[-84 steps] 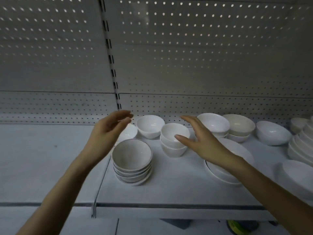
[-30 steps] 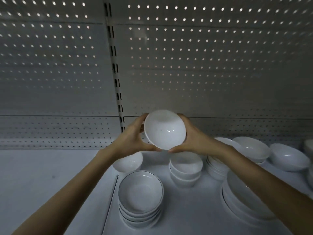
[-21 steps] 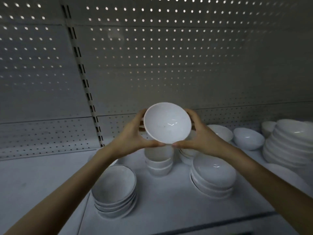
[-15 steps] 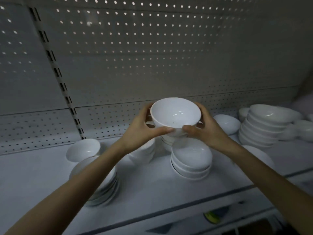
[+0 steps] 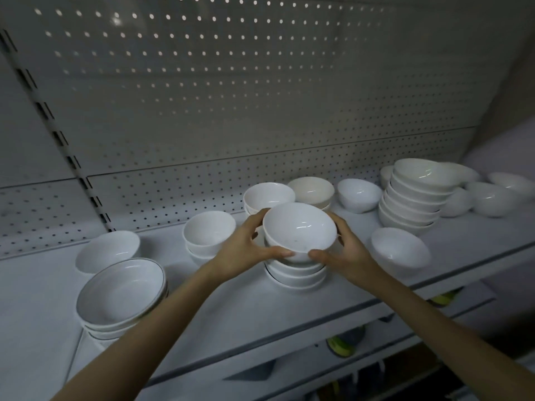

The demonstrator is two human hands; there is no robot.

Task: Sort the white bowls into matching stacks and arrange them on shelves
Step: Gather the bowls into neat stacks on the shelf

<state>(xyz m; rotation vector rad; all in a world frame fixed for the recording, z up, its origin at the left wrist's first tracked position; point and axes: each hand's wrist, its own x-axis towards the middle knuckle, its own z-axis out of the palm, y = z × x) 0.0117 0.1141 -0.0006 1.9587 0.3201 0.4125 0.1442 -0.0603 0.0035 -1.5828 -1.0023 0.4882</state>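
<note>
**Nesting one more bowl on the pile**

A white bowl (image 5: 299,227) hovers on or just above the short stack (image 5: 295,274) on the shelf (image 5: 275,309). The left hand (image 5: 246,251) and right hand (image 5: 348,253) grip its sides, fingers curled round it. The step appears to be seating. Next it likely needs lowering level, then both grips loosened. Left of the stack lie dark-rimmed bowls (image 5: 121,293); right of it, a taller pile (image 5: 411,204).

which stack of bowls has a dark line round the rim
The front-left stack. Its bowls carry a thin dark line round the rim; the other stacks, like the middle stack under the held bowl, have plain rims.
</note>
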